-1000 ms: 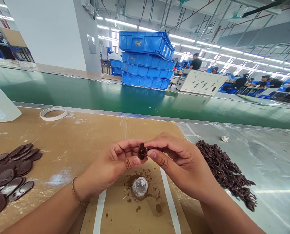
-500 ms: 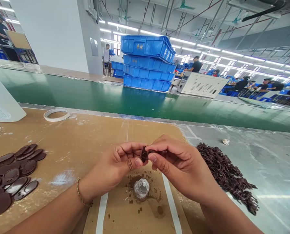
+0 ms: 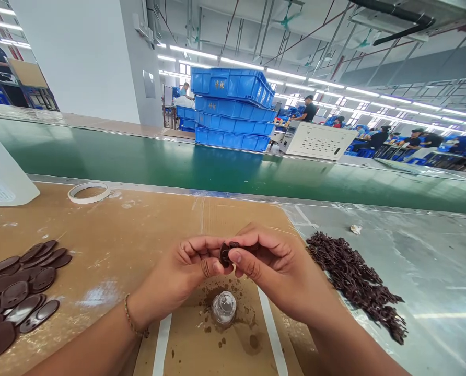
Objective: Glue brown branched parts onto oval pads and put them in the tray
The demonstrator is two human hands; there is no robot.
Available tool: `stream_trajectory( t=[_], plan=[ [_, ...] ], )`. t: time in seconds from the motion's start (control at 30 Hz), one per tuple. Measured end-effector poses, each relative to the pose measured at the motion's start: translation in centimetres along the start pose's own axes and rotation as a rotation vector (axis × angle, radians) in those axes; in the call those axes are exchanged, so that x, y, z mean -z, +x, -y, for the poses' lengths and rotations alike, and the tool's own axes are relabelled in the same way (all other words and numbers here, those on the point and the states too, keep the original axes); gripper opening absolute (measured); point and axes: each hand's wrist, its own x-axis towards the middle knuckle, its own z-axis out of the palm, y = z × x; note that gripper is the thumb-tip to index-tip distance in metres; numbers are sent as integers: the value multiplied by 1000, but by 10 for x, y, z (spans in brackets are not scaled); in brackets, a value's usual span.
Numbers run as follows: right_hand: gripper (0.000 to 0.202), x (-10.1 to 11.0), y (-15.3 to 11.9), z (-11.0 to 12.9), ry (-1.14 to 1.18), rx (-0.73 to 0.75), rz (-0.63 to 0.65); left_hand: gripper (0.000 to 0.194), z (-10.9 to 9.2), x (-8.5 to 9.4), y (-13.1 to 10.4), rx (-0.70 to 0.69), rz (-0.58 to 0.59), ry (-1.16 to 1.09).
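Note:
Between my two hands, above the cardboard, is a small dark brown piece (image 3: pixel 225 254). My left hand (image 3: pixel 191 269) pinches its left side between thumb and fingers. On its right, my right hand (image 3: pixel 272 266) grips a dark part against it with thumb and forefinger; the fingertips hide much of both. A small clear glass jar (image 3: pixel 223 308) stands below my hands, amid brown spots. Flat brown oval pieces (image 3: pixel 15 293) lie in a pile at the left. To the right of my right hand lies a heap of small dark branching pieces (image 3: pixel 354 277).
A white tape roll (image 3: pixel 89 192) and a translucent plastic container (image 3: pixel 6 172) are at the back left. Beyond the table runs a green conveyor belt (image 3: pixel 147 162), with stacked blue crates (image 3: pixel 233 120) and a pale metal box (image 3: pixel 317 140) behind it. People sit and stand farther off.
The dark part in my right hand now sits closer against the piece in my left hand, and my hands are nearer together. The whole view has shifted slightly.

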Motion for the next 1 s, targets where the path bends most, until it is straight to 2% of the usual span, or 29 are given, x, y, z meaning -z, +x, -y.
stream_trajectory(
  t=[0.17, 0.47, 0.8, 1.0],
  plan=[
    [10, 0, 2, 2, 78, -70, 18, 20, 1, -1, -1, 35, -27, 14],
    [18, -3, 4, -2, 233, -95, -4, 24, 3, -1, -1, 46, -60, 6],
    [23, -2, 5, -5, 140, -107, -35, 27, 2, -2, -2, 74, -94, 20],
    [23, -2, 6, -5, 179, -125, -29, 25, 2, -3, -2, 73, -97, 36]
  ],
)
